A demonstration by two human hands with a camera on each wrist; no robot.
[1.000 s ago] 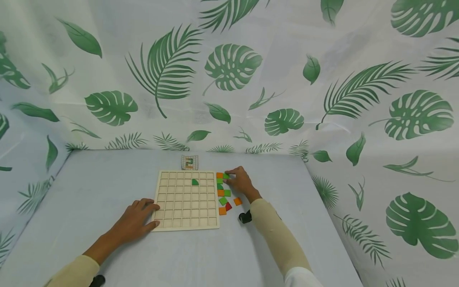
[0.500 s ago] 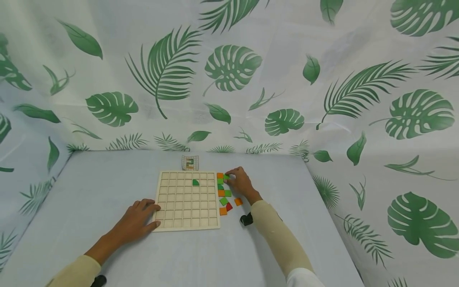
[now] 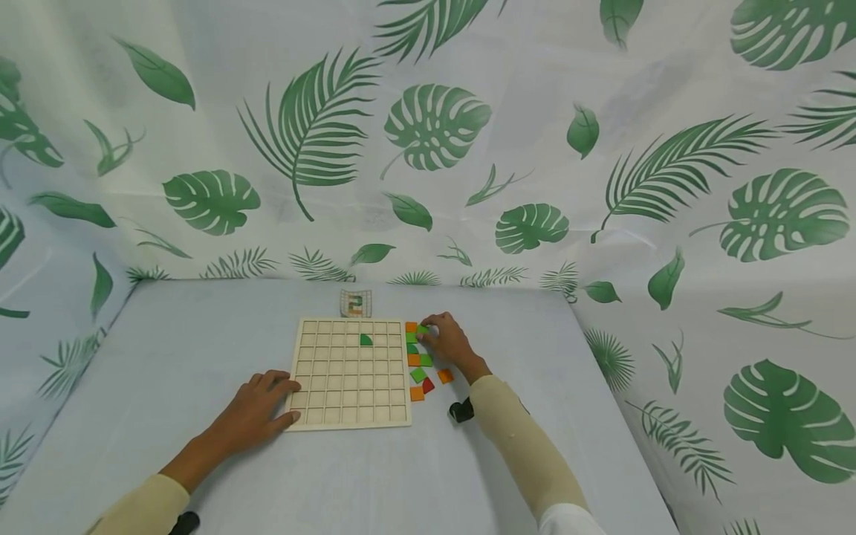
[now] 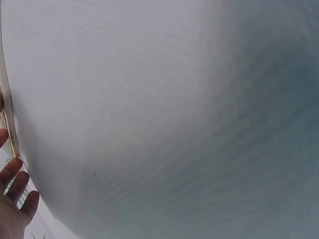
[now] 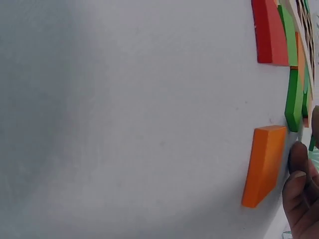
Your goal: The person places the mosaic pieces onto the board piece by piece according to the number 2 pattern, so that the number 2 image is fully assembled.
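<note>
A pale wooden grid board [image 3: 334,375] lies flat, with one dark green quarter-round tile [image 3: 365,340] in a cell of its upper part. My left hand [image 3: 254,409] rests at the board's left edge, fingers spread and fingertips on the rim. At the upper right, my right hand [image 3: 449,340] pinches a light green square tile [image 3: 423,330] between thumb and forefinger; in the right wrist view only a thin green sliver of it shows. Orange, green and red tiles lie below that hand, among them a red tile [image 5: 270,35] and an orange tile [image 5: 264,167].
A small printed pattern card [image 3: 356,303] lies behind the board. Loose tiles, such as the orange square [image 3: 417,394], line the board's right side. A leaf-patterned sheet [image 3: 441,186] hangs behind the table [image 3: 200,327].
Both hands stay almost in place. The right fingers keep hold of the light green tile, and the whole scene shifts slightly rightward in the view.
</note>
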